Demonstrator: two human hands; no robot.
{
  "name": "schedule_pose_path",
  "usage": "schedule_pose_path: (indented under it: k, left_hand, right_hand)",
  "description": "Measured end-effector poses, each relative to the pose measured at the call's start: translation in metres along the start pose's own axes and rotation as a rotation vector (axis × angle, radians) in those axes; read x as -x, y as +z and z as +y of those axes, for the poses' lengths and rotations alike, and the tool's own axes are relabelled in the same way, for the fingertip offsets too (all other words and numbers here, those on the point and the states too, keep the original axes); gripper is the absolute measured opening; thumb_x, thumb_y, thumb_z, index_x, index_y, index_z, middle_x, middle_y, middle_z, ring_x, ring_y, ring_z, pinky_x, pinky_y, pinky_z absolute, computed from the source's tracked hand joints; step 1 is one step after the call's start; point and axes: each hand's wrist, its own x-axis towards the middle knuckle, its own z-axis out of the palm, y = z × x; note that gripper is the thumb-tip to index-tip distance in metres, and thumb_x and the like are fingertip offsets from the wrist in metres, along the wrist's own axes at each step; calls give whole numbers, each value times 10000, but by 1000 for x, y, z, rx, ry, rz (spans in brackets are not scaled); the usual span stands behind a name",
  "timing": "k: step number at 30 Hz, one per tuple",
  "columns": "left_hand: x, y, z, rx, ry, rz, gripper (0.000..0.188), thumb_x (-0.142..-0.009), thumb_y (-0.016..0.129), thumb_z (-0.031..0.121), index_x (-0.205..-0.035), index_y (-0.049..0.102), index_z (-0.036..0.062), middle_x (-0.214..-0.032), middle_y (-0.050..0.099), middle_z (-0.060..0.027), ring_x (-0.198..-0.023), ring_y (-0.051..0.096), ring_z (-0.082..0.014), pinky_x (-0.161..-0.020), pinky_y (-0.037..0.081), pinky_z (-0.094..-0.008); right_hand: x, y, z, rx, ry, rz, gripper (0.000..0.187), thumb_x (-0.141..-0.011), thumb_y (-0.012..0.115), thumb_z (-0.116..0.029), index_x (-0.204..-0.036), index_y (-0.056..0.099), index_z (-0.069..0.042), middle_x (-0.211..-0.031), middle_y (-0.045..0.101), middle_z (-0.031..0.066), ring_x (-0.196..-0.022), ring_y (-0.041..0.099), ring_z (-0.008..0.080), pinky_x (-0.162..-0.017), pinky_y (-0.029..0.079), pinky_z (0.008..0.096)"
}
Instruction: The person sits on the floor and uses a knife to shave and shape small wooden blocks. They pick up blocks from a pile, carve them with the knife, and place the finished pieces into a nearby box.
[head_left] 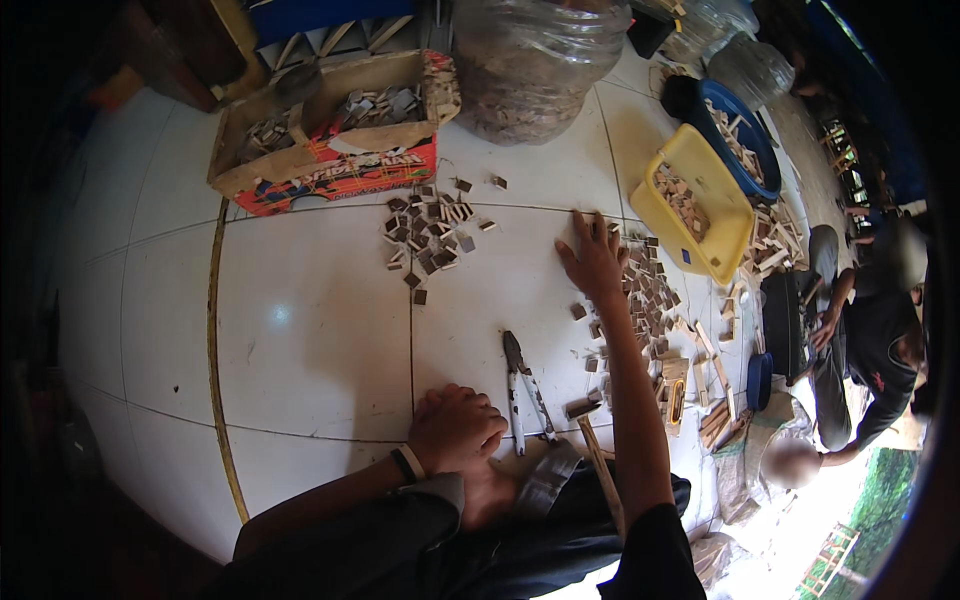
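My left hand [455,430], with a band at the wrist, rests curled over my foot. Its fingers are closed, and whatever they may hold is hidden. My right hand [597,258] reaches forward, fingers spread, touching the far left edge of a long spread of small brown wooden pieces [650,290]. No piece shows in its grasp. Left of it lies a second loose heap of similar pieces [430,230]. Between my arms are pincers [520,385] with dark jaws and worn white handles. A hammer [598,462] with a wooden handle lies beside my right forearm.
A red-sided divided box [335,178] of pieces stands far left, a large clear plastic bag [535,75] behind. Right are a yellow basin [735,225], a blue tub [765,150], wood strips [715,420] and a seated person [870,340]. A strip [215,350] crosses the tiles.
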Motion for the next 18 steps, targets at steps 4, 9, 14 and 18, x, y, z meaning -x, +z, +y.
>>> schedule_pose_path:
  k: [4, 9, 14, 18]
  left_hand:
    - [2, 5, 1, 1, 3, 74, 78, -836, 677, 216, -821, 669, 140, -865, 676, -34, -944, 631, -244, -926, 483, -418]
    - [0, 3, 3, -19, -59, 3, 95, -859, 666, 233, -833, 693, 146, -872, 679, -34, -966, 633, -245, -942, 481, -432]
    - [-1, 1, 9, -70, -25, 11, 107, -861, 658, 235, -827, 696, 141, -852, 687, -42, -950, 645, -247, -929, 484, -432]
    - [-4, 6, 7, -113, 1, -1, 105, -852, 656, 233, -821, 689, 139, -850, 690, -40, -937, 644, -252, -909, 485, -431]
  right_hand:
    - [51, 8, -6, 4, -220, 33, 743, -1025, 616, -411, -1657, 309, -167, -1702, 298, 183, -1517, 313, 529, -1191, 278, 716]
    - [94, -11, -19, -113, -311, -53, 753, -986, 690, -364, -1633, 356, -175, -1687, 307, 206, -1511, 335, 509, -1160, 314, 729]
    - [58, -34, 7, -439, -244, 33, 692, -949, 749, -330, -1562, 475, -162, -1587, 433, 266, -1441, 462, 472, -1154, 385, 642]
    - [-19, -14, 46, -385, -81, 312, 673, -957, 707, -336, -1537, 485, -78, -1433, 508, 387, -1364, 478, 573, -1127, 428, 621]
